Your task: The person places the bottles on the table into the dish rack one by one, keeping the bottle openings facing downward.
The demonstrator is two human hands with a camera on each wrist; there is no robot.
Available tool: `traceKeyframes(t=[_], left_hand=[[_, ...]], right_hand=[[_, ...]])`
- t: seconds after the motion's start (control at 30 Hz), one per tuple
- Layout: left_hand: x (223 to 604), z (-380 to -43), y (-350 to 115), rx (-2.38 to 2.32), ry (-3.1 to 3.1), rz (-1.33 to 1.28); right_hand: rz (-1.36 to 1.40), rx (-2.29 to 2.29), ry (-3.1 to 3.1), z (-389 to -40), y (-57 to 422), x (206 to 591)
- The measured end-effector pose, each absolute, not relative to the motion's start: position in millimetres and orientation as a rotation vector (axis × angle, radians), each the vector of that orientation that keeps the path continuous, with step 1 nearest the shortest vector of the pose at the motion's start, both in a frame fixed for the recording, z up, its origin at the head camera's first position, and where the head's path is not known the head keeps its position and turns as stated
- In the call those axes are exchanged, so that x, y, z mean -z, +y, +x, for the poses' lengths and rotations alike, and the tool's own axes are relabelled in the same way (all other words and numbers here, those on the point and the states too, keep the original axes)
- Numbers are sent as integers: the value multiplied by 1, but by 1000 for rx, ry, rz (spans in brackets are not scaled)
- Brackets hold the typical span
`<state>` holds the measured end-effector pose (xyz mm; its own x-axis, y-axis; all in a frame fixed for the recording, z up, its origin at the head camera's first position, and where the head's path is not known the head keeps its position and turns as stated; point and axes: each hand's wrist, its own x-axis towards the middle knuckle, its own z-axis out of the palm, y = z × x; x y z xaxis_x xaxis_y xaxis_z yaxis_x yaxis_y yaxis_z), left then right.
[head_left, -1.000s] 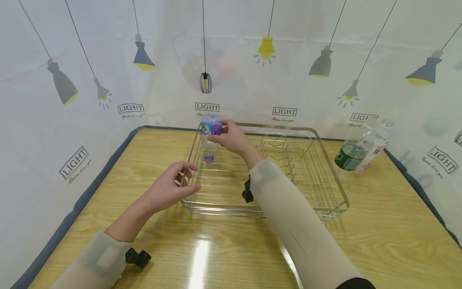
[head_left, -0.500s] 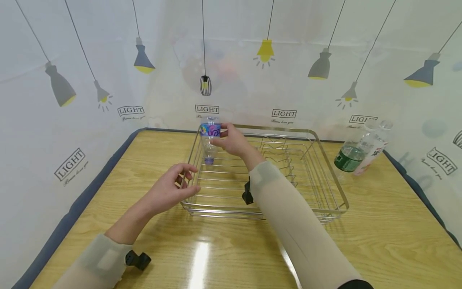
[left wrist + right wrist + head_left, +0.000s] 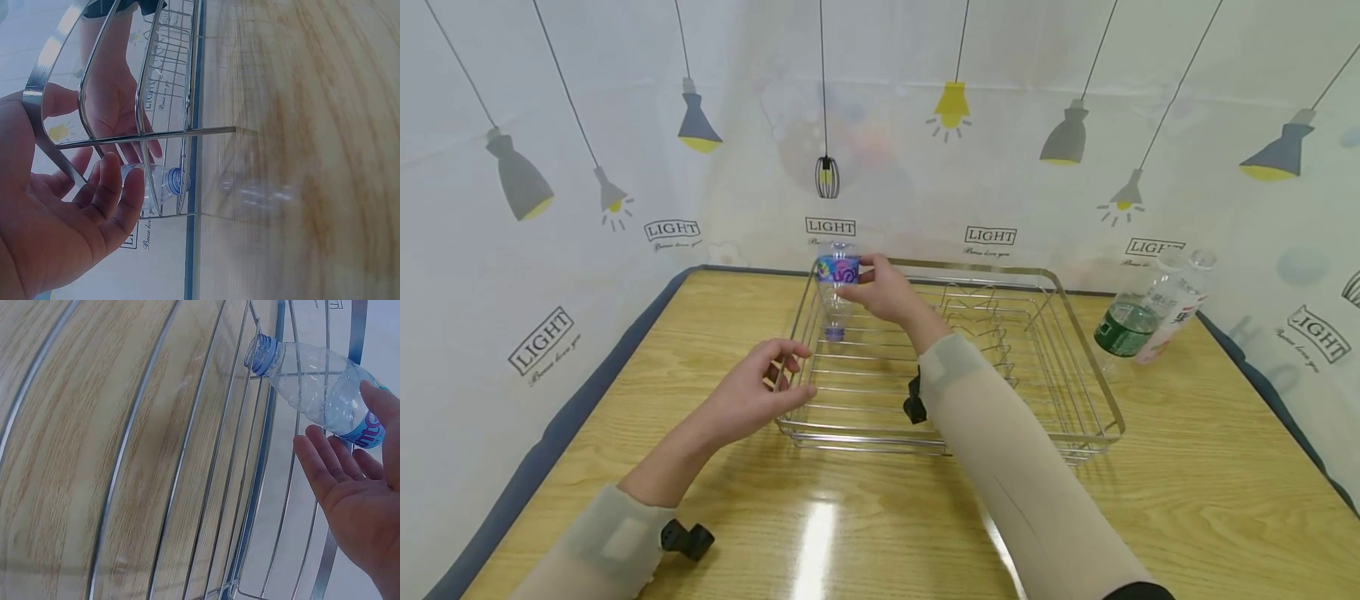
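Observation:
In the head view, a clear plastic bottle (image 3: pixel 837 283) with a blue and purple label stands cap-down in the back left corner of a wire dish rack (image 3: pixel 880 444). Thumb and fingers of my right hand (image 3: pixel 886 292) hold its label from the right. Its blue neck (image 3: pixel 262 355) and label show in the right wrist view, with several fingers fairly straight. My left hand (image 3: pixel 752 390) is at the rack's left side, thumb and fingers apart and reaching over the rim. In the left wrist view its loosely bent fingers (image 3: pixel 105 187) lie by the metal rim.
Two more bottles stand right of the rack: one with a green label (image 3: pixel 1126 329) and one with a white and pink label (image 3: pixel 1176 312). Wire dividers (image 3: pixel 1000 333) rise inside the rack. A printed cloth (image 3: pixel 895 125) borders the wooden table (image 3: pixel 880 533).
The bottle has turned slightly, so more of its label faces the head camera, and my right hand has shifted very slightly with it. My left hand stays in place.

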<state>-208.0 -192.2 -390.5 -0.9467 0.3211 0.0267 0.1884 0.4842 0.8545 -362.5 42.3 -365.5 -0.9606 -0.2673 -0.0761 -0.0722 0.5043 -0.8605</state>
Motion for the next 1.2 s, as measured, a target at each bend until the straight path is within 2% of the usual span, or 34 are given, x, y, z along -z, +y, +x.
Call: traceKeyframes(t=[0.47,0.73,1.2], left_hand=[[392,-208,-193,-1479,2581,459],[394,-210,-193,-1479,2583,460],[392,-208,-192,-1491,2580,462]], right_hand=[[-282,1461,2601,-364,45,366],[-253,1695,2571,-365,47,358],[-416,1893,2576,-340,63,307]])
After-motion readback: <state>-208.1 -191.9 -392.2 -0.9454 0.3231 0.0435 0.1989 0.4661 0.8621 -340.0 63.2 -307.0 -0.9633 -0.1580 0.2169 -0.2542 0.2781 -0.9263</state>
